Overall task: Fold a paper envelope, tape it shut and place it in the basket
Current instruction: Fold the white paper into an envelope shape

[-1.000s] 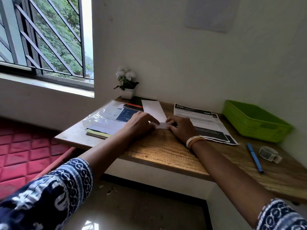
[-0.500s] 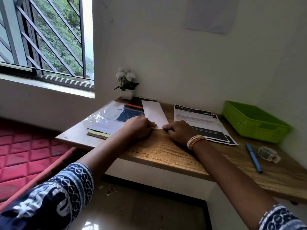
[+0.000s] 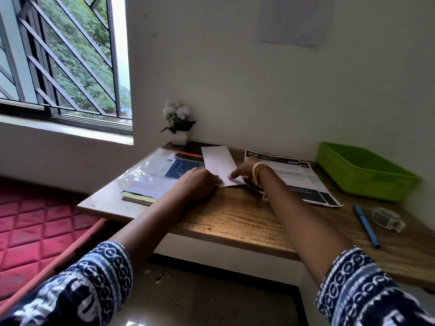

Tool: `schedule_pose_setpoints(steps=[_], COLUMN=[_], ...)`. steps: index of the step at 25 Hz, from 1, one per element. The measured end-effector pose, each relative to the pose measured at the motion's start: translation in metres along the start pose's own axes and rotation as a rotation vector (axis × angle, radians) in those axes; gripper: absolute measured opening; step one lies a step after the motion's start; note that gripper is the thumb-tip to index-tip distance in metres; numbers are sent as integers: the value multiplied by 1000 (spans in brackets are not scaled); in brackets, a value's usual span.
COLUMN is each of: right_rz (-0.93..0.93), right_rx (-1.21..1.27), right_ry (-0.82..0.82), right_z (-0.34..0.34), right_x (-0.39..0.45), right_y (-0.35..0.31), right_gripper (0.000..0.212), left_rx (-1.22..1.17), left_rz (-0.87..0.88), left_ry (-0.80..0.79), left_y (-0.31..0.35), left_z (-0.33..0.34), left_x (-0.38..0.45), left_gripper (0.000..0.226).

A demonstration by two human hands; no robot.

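A long white paper (image 3: 217,161) lies on the wooden desk (image 3: 235,217), running away from me. My left hand (image 3: 200,184) rests on the paper's near left corner, fingers curled and pressing it down. My right hand (image 3: 242,171), with bangles at the wrist, pinches the near right corner and lifts it up and inward over the sheet. The green basket (image 3: 362,174) stands at the far right against the wall. A roll of tape (image 3: 386,217) sits near the right edge, apart from both hands.
A blue pen (image 3: 366,224) lies beside the tape. A printed sheet (image 3: 296,175) lies right of the paper, partly under my right wrist. Plastic-covered documents and a notebook (image 3: 155,177) sit at the left. A small potted plant (image 3: 179,125) stands at the back.
My right hand has moved up and forward, raising the paper's near right corner off the desk. My left hand has stayed on the near left corner.
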State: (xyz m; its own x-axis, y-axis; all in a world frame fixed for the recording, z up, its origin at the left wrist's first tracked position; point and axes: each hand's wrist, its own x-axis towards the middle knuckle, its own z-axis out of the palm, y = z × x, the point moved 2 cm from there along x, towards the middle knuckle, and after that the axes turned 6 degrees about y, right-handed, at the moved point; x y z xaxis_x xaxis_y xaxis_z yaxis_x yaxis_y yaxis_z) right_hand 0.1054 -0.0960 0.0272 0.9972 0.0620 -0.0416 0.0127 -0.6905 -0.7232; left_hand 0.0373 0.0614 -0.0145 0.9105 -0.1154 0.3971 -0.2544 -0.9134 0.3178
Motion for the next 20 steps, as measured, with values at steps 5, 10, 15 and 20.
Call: schedule_pose_setpoints(steps=[5,10,15,20], right_rz=[98,-84,-550,-771], right_rx=[220,38,-123,-84], right_ry=[-31,207,477,487], right_z=[-13,-70,-115,-112], right_x=[8,2,-33,-65], right_y=[4,8,9,48], right_gripper=[17,36,25,15], left_rx=[-138,-468,-1157,-1563], left_rz=[-25,-168,-373,-532], left_ry=[104,416,383,235], left_y=[-2,-12,-9,-9], left_z=[-1,-9,-17,-27], left_x=[1,0,0,-9], left_gripper=[27,30,49,56])
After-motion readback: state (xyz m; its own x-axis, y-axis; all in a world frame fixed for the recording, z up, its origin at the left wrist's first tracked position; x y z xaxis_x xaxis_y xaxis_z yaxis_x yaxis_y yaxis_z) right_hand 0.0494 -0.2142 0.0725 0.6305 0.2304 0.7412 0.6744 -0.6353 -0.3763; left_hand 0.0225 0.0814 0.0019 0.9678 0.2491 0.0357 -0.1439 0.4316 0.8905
